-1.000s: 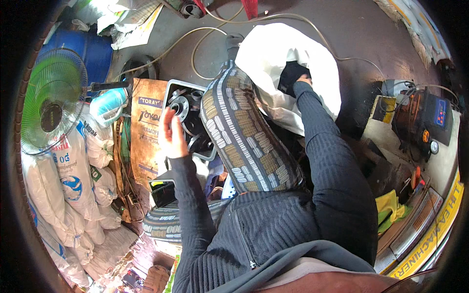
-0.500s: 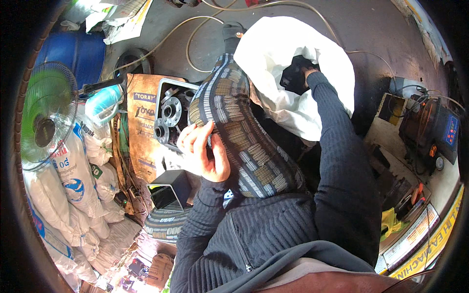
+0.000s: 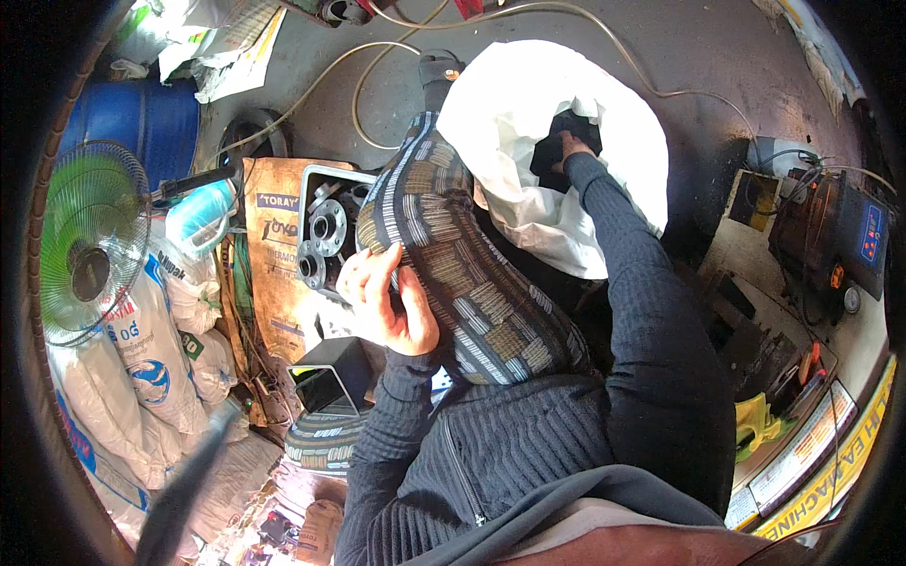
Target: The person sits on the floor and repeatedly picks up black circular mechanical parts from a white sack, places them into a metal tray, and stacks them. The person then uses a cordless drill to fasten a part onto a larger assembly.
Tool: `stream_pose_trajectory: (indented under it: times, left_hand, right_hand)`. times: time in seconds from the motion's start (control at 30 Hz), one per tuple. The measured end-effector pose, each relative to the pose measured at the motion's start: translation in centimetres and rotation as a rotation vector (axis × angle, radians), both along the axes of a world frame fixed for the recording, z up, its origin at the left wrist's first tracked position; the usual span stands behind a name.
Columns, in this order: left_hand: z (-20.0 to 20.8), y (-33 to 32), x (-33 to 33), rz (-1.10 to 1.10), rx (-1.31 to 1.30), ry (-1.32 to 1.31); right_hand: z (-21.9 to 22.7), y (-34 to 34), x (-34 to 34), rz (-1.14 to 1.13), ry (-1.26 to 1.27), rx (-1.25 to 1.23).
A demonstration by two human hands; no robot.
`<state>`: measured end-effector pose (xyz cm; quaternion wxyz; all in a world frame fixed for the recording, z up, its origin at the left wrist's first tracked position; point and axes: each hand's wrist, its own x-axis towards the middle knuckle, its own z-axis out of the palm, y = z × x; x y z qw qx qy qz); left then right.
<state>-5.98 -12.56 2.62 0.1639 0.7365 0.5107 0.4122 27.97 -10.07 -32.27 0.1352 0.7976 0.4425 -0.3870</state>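
My right hand [image 3: 572, 147] reaches inside the open white sack [image 3: 510, 104], against the black contents [image 3: 549, 162]. Their shape is lost in shadow, and most of my fingers are hidden. Beside my patterned trouser leg, my left hand [image 3: 392, 307] is raised with its fingers curled toward the thumb. A thin dark edge shows between them, too small to make out. Just beyond that hand stands a grey rectangular bin [image 3: 308, 193] holding several round dark metal parts [image 3: 328, 224] with central holes.
A black square tube or box [image 3: 340, 373] stands near my left forearm. On the left are a green fan [image 3: 90, 259], white filled sacks [image 3: 156, 368] and a blue barrel [image 3: 132, 127]. At right sits a dark machine [image 3: 835, 245] with cables. A hose [image 3: 604, 38] crosses the floor.
My right hand and the sack's mouth appear slightly further left. My left hand stays curled in nearly the same place. A blurred dark strip has come into view at the lower left.
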Motion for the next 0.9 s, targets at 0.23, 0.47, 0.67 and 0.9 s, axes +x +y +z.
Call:
stream_pose_trajectory:
  times: [0.23, 0.47, 0.67, 0.9]
  left_hand:
    - [-0.2, 0.1, -0.2, -0.004, -0.005, -0.011]
    - [-0.6, -0.2, -0.4, 0.023, -0.014, -0.032]
    - [-0.6, -0.1, -0.5, 0.065, 0.005, -0.041]
    - [-0.3, 0.0, -0.3, -0.049, -0.010, 0.019]
  right_hand:
    - [3.4, -0.5, 1.2, -0.302, 0.364, 0.259]
    - [10.1, 5.9, -1.7, 0.043, -0.095, 0.045]
    - [6.8, 5.6, -0.7, 0.076, -0.137, 0.031]
    - [-1.9, 4.2, -0.6, -0.126, -0.020, 0.213]
